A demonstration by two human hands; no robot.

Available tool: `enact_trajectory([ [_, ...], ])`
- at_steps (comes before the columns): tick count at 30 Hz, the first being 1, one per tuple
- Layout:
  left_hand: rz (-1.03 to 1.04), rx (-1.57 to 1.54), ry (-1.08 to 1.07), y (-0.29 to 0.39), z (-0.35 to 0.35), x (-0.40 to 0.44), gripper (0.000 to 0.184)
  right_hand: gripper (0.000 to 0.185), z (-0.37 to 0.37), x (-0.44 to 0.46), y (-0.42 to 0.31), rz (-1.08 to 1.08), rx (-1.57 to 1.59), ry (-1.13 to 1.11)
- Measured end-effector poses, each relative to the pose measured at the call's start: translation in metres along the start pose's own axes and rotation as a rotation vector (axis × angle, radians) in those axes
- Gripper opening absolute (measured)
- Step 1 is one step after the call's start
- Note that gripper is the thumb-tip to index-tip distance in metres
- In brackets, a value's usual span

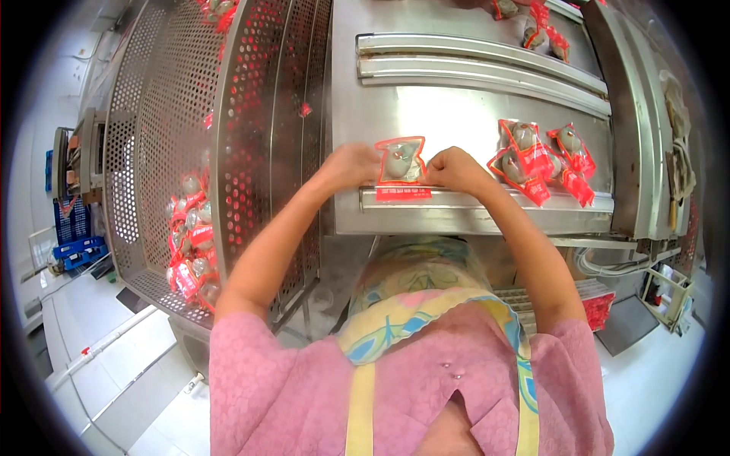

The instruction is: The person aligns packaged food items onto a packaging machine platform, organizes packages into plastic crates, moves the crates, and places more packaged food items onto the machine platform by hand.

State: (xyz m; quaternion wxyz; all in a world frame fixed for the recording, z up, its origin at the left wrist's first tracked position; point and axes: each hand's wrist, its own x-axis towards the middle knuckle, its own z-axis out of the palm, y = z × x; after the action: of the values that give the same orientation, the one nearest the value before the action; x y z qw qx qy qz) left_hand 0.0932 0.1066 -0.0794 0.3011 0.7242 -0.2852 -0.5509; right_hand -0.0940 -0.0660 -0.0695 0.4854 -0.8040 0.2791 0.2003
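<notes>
A clear plastic bag with red print and edging (414, 173) lies on the steel work surface, its lower red strip over the metal sealing bar (487, 204). Inside it is a pale, greyish egg (398, 163). My left hand (352, 166), a little blurred, has curled fingers at the bag's left edge. On the right edge, my right hand (454, 169) pinches the bag between thumb and fingers. Several similar bagged eggs (532, 161) are heaped to the right of my right hand.
On my left stands a perforated metal bin (163, 91) with several bagged eggs (194, 243) inside. A second bar (479, 64) crosses the far side of the surface, with more bagged eggs (536, 34) beyond it. A metal housing (627, 114) borders the right side.
</notes>
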Motion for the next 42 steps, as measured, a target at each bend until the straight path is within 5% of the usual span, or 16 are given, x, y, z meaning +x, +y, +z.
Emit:
enact_trajectory([
  [11, 0.058, 0.451, 0.332, 0.017, 0.020, -0.027, 0.034, 0.029, 0.024, -0.014, -0.002, -0.005, 0.085, 0.228],
  [14, -0.003, 0.319, 0.353, 0.012, 0.026, -0.030, 0.037, 0.027, 0.032, -0.015, 0.005, -0.062, 0.097, 0.335],
  [17, 0.421, 0.499, 0.632, 0.028, 0.044, -0.057, 0.043, 0.022, 0.033, -0.026, 0.015, -0.178, 0.328, 0.462],
  [20, 0.787, 0.715, 0.521, 0.036, 0.055, -0.069, 0.042, 0.015, 0.018, -0.063, 0.024, -0.394, 0.178, 0.636],
  [24, 0.726, 0.811, 0.321, 0.025, 0.059, -0.063, 0.025, 0.017, -0.014, -0.129, 0.048, -0.404, 0.005, 0.772],
  [28, 0.772, 0.566, 0.374, 0.056, 0.079, -0.055, 0.018, 0.021, -0.039, -0.161, 0.083, -0.106, -0.015, 0.976],
  [35, -0.204, -0.573, -0.279, 0.124, 0.185, 0.025, 0.029, 0.020, -0.044, -0.120, 0.140, 0.148, 0.410, 0.642],
  [39, -0.369, -0.765, -0.256, 0.122, 0.193, 0.043, 0.019, 0.017, -0.065, -0.125, 0.103, 0.283, 1.145, 0.228],
  [42, -0.470, -0.891, -0.382, 0.114, 0.169, 0.048, 0.019, 0.016, -0.067, -0.117, 0.097, 0.348, 1.345, 0.057],
])
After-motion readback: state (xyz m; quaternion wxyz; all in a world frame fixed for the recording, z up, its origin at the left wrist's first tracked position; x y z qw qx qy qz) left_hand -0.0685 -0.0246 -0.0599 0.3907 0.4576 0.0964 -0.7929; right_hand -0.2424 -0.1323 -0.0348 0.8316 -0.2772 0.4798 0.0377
